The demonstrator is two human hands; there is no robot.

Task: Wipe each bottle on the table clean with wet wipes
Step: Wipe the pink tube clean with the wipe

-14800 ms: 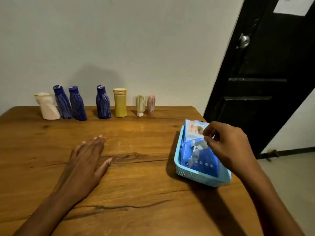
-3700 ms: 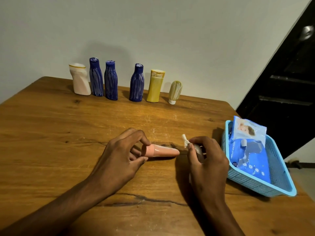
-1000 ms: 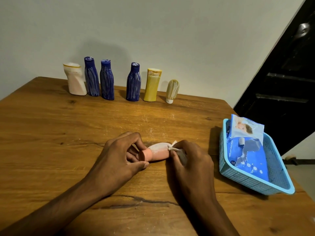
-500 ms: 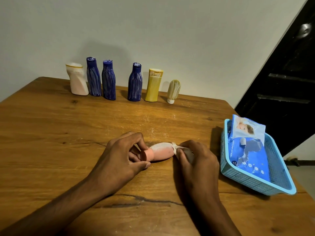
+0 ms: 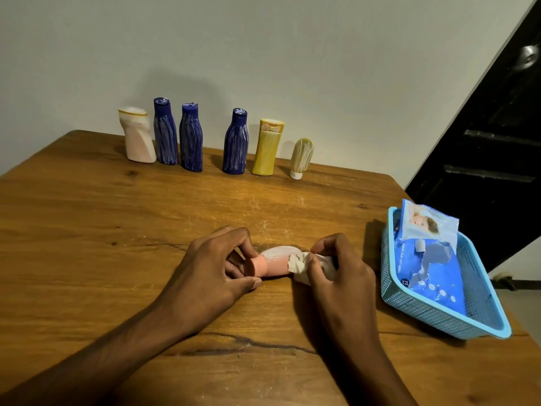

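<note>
Head view: pink bottle [image 5: 270,262] lies sideways, cap pointing left.

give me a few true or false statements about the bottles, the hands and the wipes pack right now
1. The left hand holds the pink bottle at its cap end. True.
2. The right hand is empty. False: it grips a white wipe against the pink bottle.
3. Six bottles stand in the row by the wall. True: one white bottle, three blue, one yellow bottle, one small pale bottle.
4. The wipes pack lies on the bare table. False: it sits in the blue basket.
5. The pink bottle stands upright. False: it lies on its side.
</note>
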